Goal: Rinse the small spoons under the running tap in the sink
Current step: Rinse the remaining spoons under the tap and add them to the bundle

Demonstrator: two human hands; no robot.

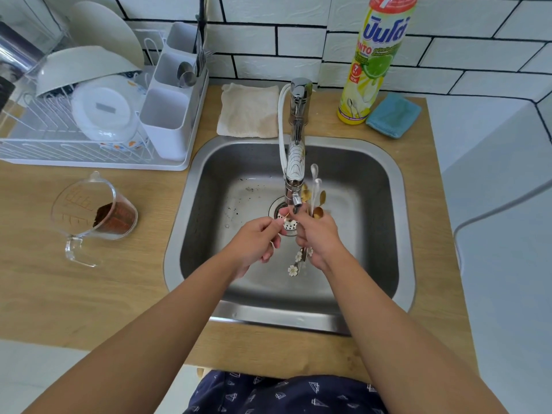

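Over the stainless steel sink (209, 162), both my hands work right under the chrome tap (295, 174) nozzle. My right hand (318, 237) grips a bundle of small gold and white spoons (314, 189): bowls stick up past the fingers beside the spout, flower-shaped handle ends (294, 268) hang below the palm. My left hand (254, 245) pinches one small spoon with a white black-dotted charm end (289, 225), held at the nozzle, touching or nearly touching the right hand's fingertips. Can't clearly see the water stream; too thin or hidden by the hands.

Step, as I judge it: mid-rinse, one spoon singled out from the bundle and held at the outlet. The bundle itself sits beside the spout, not under it.

Next move calls for: turn the single spoon so both faces get water, keep the pinch tight since wet metal slips, then park it somewhere clean. White dish rack (89, 150) with cutlery holder sits left on the wooden tabletop (89, 294). After that, bring the rest under the nozzle. Risk: dropping one onto the drain (276, 209) directly below.
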